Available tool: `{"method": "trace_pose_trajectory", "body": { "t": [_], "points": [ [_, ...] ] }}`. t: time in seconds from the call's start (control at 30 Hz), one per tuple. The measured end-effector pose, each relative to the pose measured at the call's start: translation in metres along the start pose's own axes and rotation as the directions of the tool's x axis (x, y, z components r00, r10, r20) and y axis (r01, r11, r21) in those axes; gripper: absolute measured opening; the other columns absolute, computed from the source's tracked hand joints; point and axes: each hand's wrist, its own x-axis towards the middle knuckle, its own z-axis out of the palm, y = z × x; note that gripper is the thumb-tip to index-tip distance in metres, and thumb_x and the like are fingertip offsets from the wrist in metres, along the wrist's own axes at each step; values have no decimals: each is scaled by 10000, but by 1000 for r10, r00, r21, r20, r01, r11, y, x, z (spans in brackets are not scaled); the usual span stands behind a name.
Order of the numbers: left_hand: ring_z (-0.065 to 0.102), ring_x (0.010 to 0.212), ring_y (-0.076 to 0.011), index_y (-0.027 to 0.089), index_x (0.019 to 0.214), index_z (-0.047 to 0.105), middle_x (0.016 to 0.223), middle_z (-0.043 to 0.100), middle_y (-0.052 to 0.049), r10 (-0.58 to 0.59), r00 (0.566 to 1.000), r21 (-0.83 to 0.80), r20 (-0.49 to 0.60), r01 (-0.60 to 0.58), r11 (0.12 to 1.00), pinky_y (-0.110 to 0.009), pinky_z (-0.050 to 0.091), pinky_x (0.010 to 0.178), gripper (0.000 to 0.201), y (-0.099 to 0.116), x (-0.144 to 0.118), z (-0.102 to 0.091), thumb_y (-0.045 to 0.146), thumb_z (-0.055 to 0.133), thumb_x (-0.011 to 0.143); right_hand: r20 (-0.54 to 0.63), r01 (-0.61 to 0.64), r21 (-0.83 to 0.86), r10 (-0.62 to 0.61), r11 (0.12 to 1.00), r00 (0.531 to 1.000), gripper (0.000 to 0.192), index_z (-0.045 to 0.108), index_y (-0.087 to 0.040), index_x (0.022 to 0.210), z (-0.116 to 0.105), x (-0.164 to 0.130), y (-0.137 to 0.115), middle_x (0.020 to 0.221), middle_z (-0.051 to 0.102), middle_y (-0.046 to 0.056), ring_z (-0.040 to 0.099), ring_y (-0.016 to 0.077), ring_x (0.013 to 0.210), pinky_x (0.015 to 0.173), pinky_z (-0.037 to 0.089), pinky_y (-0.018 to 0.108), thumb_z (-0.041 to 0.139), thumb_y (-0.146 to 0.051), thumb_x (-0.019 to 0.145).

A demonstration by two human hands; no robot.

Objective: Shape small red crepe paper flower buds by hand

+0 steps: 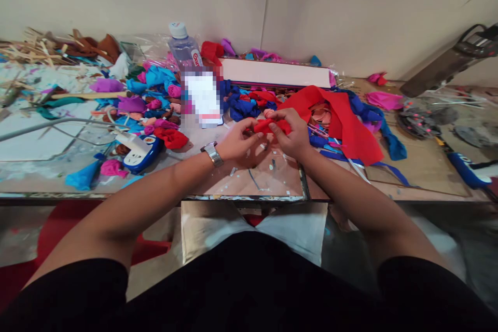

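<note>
While both hands met at the middle of the frame, a small red cloth piece (268, 125) sat pinched between them, just above the tabletop (257, 179). The left hand (237, 144) was closed on its left end with thumb and fingers curled in; the right hand (290, 132) gripped the right end from above, fingers bent tight over it. A pale pink bit showed at the top of the piece, between the hands; what it was could not be told.

To do this rolling or folding well, it seemed best to keep the cloth taut between the two grips, turn it with the fingertips alone, and rest the wrists low near the tabletop so the small piece would not slip or unwind.

Just right of the hands lay a large red sheet (342, 119), touching blue cloth (383, 132) that trailed toward the right. Behind the hands, dark blue scraps (241, 106) were heaped near a long white box (276, 72). A bottle (184, 49) stood at upper centre left. A wristwatch (212, 153) sat on the left wrist. Pink, purple and blue scraps (136, 98) crowded the left side, with a blue-and-white device (140, 154) near them.
</note>
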Motion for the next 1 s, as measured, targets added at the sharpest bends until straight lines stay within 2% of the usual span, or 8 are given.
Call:
{"method": "trace_pose_trajectory", "body": {
  "t": [0.1,0.17,0.37,0.5,0.7,1.0],
  "points": [
    [715,1056,-210,187,1261,685,1211,761,-95,39,997,-39,-70,-42,998,-344,588,919,491,1,-1,0,583,716,973,66,41,-86,-35,995,997,266,759,-267,1115,-1,1,3,1093,804,71,720,279,1089,978,536,485,647,-500,1049],
    [720,1074,-205,198,1288,676,1238,759,-106,68,994,-61,-91,-74,995,-346,594,934,514,1,0,0,603,716,975,110,61,-118,-48,991,993,283,784,-277,1113,-1,1,3,1128,802,73,712,283,1105,979,531,492,648,-515,1044],
    [747,1035,-203,199,1210,709,1174,785,-100,65,991,-142,-117,-81,987,-360,605,941,477,-1,2,1,591,774,946,126,76,-131,-59,989,990,286,814,-299,1127,4,-3,4,1105,801,77,693,291,1118,997,524,506,642,-513,1047],
    [746,1065,-202,206,1214,699,1204,777,-106,36,990,-191,-138,-62,980,-354,602,948,490,-5,4,0,617,757,954,137,52,-119,-35,992,990,354,782,-293,1181,2,-2,5,1149,809,80,698,301,1123,1011,522,504,689,-586,1005],
    [733,967,-183,196,1107,712,1088,776,-79,-4,984,-210,-180,-35,977,-347,600,922,475,-9,5,-2,636,762,933,113,21,-121,-7,992,994,353,762,-264,989,0,0,1,1007,811,72,712,282,1017,933,519,468,661,-602,1017],
    [753,940,-198,201,1080,755,1057,807,-79,10,986,-198,-168,-44,979,-374,607,920,467,-3,4,-2,645,761,932,87,24,-126,-13,992,996,365,751,-255,940,2,0,1,974,809,59,706,262,974,903,499,446,643,-590,1037]
  ]
}}
